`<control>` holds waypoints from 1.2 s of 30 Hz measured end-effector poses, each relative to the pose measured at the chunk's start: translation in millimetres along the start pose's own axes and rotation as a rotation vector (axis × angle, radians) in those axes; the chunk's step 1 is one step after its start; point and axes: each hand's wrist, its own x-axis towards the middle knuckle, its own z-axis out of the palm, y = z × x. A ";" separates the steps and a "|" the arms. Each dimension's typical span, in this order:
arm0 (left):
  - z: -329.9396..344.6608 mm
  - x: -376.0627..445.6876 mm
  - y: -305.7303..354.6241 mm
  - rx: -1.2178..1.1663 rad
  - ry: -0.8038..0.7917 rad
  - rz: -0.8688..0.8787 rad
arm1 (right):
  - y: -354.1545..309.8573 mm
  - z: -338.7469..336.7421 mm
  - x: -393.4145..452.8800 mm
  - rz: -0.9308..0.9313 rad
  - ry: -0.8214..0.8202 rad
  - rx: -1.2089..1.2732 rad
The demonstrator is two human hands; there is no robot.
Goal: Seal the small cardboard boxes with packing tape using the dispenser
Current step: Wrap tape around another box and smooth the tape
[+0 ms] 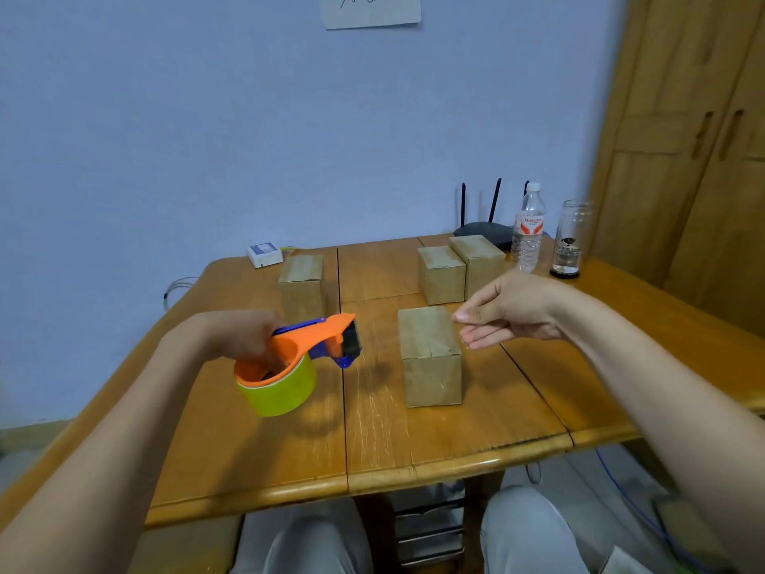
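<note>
My left hand (pixel 244 337) grips the orange and blue tape dispenser (pixel 314 337), which carries a yellow-green roll (pixel 281 391) and hangs a little above the table. Its cutter end points right, toward the nearest cardboard box (pixel 430 354). My right hand (pixel 505 312) hovers over that box's far right corner. Its thumb and forefinger are pinched together and the other fingers are straight. A faint clear strip of tape (pixel 385 337) seems to run from the dispenser to the pinch. One box (pixel 301 283) stands at the back left and two more boxes (pixel 441 275) (pixel 480 258) at the back right.
On the wooden table (pixel 414 441), a water bottle (pixel 528 229), a glass jar (pixel 569 242) and a black router (pixel 482 229) stand at the back right. A small white device (pixel 265 254) lies at the back left. A wooden cupboard (pixel 683 159) stands at the right.
</note>
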 end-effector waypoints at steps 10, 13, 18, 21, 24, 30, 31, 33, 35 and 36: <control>8.1 5.6 18.1 -0.021 0.092 0.024 | 12.5 -13.7 -5.3 0.025 -0.080 0.096; 9.7 5.7 22.0 -0.003 0.130 0.069 | 17.9 -16.9 -9.4 0.019 -0.090 0.062; 14.9 6.8 20.1 0.128 0.210 0.083 | 21.9 -14.9 -16.8 -0.013 -0.108 -0.007; 20.9 7.7 18.9 0.049 0.247 0.125 | 27.6 -8.8 -7.7 -0.045 0.085 0.067; 24.9 9.8 23.4 0.000 0.295 0.161 | 35.5 -6.3 2.9 -0.059 0.242 0.067; 30.8 10.8 30.8 -0.032 0.369 0.203 | 43.7 -8.7 3.4 0.001 0.282 0.148; 31.6 11.3 31.5 -0.043 0.381 0.211 | 44.7 -9.6 3.8 0.015 0.284 0.163; 33.6 13.1 32.4 -0.062 0.401 0.221 | 47.3 -11.0 4.8 0.049 0.288 0.162; 37.8 15.6 32.9 -0.064 0.403 0.224 | 51.4 -10.9 4.7 0.077 0.288 0.155; 39.9 16.8 32.6 -0.058 0.401 0.227 | 53.4 -11.2 5.2 0.083 0.291 0.160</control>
